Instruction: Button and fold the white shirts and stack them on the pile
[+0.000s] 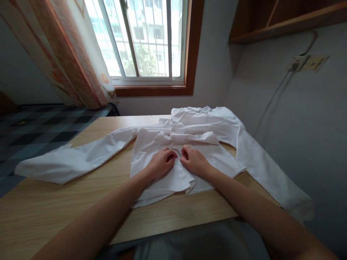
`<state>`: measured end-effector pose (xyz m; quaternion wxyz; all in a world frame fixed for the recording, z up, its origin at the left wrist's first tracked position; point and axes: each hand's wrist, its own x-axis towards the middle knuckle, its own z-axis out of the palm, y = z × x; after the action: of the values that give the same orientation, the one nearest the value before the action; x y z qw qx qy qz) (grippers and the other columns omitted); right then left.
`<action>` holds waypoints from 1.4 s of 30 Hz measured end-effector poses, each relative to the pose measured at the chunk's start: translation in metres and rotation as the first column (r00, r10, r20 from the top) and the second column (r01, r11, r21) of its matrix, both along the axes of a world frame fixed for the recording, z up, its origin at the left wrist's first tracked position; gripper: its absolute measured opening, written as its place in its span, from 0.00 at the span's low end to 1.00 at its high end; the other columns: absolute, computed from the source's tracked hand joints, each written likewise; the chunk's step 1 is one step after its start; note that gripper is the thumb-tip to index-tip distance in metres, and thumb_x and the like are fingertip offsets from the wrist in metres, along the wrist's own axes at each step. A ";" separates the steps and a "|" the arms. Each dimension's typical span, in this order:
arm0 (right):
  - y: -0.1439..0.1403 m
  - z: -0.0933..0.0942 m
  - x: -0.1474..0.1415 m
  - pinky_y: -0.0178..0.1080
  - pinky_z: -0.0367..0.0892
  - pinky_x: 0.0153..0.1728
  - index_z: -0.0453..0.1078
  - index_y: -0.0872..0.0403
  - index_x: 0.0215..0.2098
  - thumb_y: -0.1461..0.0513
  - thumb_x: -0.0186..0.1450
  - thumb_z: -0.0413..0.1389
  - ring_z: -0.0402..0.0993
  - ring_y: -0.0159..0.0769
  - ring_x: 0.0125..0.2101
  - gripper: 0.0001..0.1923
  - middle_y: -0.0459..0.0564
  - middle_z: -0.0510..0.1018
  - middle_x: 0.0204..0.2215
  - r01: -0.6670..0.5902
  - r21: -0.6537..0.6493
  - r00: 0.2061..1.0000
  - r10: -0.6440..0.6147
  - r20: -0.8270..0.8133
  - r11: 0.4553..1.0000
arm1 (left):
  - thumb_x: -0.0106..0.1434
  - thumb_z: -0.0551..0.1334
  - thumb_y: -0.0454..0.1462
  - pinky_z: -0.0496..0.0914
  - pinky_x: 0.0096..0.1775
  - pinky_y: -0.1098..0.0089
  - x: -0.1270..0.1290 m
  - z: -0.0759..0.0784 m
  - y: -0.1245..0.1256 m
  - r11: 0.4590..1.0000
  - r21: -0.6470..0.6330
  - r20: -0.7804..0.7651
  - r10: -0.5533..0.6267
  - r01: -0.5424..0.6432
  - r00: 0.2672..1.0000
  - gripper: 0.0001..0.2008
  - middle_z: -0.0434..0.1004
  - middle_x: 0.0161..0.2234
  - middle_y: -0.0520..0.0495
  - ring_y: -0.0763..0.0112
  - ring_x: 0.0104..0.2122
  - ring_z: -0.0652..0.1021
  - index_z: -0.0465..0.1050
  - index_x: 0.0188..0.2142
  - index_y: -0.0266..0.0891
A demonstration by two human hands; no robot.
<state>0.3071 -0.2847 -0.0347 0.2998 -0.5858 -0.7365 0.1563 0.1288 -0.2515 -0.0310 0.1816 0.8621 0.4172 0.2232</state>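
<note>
A white long-sleeved shirt [151,144] lies spread on the wooden table, its collar at the far edge and its hem toward me. One sleeve stretches out to the left; the other hangs over the table's right edge. My left hand [163,161] is closed, its fingertips pinching the fabric near the front opening. Just to its right, my right hand [194,160] is also closed on the shirt, fingers curled at the other side of the opening. A narrow gap separates the two hands. Below them the front edge folds over near the hem.
The light wood table [89,202] has its front edge close to my body. A checked bed [51,126] stands at the left, beneath a patterned curtain [73,54]. At the right are a wall socket [314,63] with a cable and a wooden shelf [287,30].
</note>
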 end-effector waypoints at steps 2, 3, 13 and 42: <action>0.003 0.002 0.006 0.33 0.52 0.28 0.61 0.53 0.29 0.65 0.58 0.54 0.61 0.30 0.25 0.05 0.42 0.66 0.23 -0.009 -0.038 0.999 0.008 -0.033 0.999 | 0.63 0.56 0.35 0.69 0.40 0.68 0.001 0.000 0.000 1.000 0.006 -0.002 0.001 -0.001 1.000 0.09 0.74 0.36 0.45 0.67 0.37 0.75 0.76 0.35 0.38; 0.004 0.005 0.009 0.33 0.53 0.27 0.60 0.52 0.29 0.66 0.58 0.54 0.61 0.30 0.25 0.05 0.41 0.66 0.23 -0.017 -0.076 0.998 0.012 -0.054 0.997 | 0.64 0.56 0.35 0.69 0.41 0.68 0.002 0.000 0.000 1.000 0.010 0.000 -0.002 0.002 1.000 0.09 0.74 0.36 0.45 0.66 0.37 0.75 0.76 0.35 0.38; 0.007 0.011 0.037 0.30 0.57 0.20 0.66 0.54 0.39 0.67 0.56 0.53 0.64 0.28 0.20 0.12 0.40 0.69 0.22 -0.140 -0.369 0.873 -0.061 -0.484 0.919 | 0.63 0.57 0.35 0.68 0.40 0.67 0.002 0.000 -0.002 1.000 0.029 -0.004 0.008 -0.007 1.000 0.08 0.74 0.37 0.45 0.66 0.37 0.74 0.75 0.35 0.39; 0.000 0.004 0.016 0.31 0.61 0.28 0.71 0.56 0.37 0.70 0.55 0.57 0.67 0.30 0.28 0.10 0.44 0.74 0.26 -0.145 -0.229 0.936 0.059 -0.346 0.963 | 0.61 0.61 0.37 0.66 0.39 0.68 0.005 0.003 -0.008 0.998 0.046 -0.045 0.044 -0.042 0.998 0.04 0.73 0.35 0.47 0.67 0.35 0.73 0.73 0.33 0.40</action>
<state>0.3230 -0.2852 -0.0309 0.3360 -0.5445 -0.6782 0.3614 0.1342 -0.2596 -0.0282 0.1476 0.8617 0.4345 0.2166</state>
